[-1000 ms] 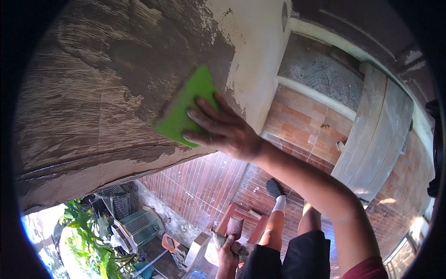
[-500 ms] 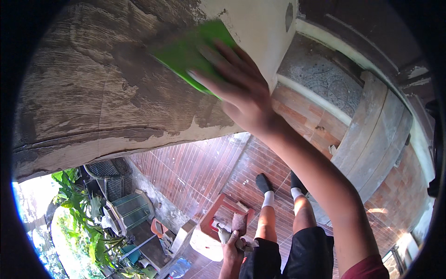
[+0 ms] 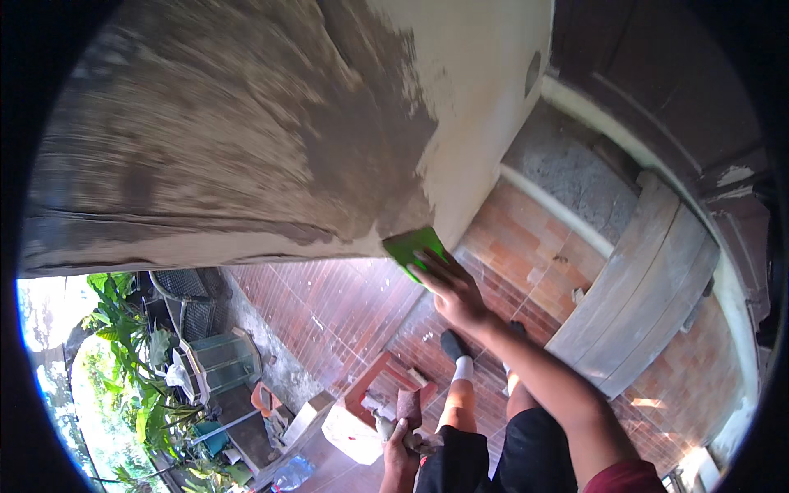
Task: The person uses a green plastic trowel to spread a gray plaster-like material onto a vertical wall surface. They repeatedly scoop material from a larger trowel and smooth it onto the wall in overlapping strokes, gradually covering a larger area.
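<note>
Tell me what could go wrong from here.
The green pad under the right hand sits at the edge of the wall, so it might slip off or chip that edge. The left hand holds a reddish-brown piece above the tiled floor; it could drop.

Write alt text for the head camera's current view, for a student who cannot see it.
A person's right hand holds a flat green plate at the lower edge of a large, patchy brown-and-cream wall. The left hand, lower down, holds a short brown cylinder above a reddish-brown tiled floor.
</note>
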Demonstrator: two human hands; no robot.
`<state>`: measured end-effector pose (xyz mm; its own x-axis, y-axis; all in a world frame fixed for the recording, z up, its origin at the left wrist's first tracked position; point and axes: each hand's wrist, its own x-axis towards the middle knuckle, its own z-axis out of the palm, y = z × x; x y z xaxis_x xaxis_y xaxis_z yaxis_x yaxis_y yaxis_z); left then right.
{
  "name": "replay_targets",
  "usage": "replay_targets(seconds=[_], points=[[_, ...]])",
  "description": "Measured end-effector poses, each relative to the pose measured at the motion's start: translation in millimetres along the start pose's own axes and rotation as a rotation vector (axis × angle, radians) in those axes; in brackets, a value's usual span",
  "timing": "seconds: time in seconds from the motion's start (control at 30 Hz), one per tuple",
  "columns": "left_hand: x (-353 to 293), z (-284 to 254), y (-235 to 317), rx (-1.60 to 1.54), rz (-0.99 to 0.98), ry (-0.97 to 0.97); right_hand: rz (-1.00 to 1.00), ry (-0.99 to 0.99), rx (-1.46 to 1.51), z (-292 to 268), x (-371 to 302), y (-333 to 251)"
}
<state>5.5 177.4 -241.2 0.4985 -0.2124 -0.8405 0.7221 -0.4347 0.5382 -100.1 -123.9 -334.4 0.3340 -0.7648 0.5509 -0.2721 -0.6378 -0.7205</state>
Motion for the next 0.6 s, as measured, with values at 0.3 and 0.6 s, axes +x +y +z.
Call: replay_targets(seconds=[0.3,0.6], points=[[-82.9,-19.0,84.3,-0.097,0.099,-0.132,0.578,0.643,0.193,-58.6,168.5,-63.9],[-84.1,-50.0,135.6,-0.06,0.16,-0.221,0.481,0.552,0.198,-31.3,235.7,-221.0]])
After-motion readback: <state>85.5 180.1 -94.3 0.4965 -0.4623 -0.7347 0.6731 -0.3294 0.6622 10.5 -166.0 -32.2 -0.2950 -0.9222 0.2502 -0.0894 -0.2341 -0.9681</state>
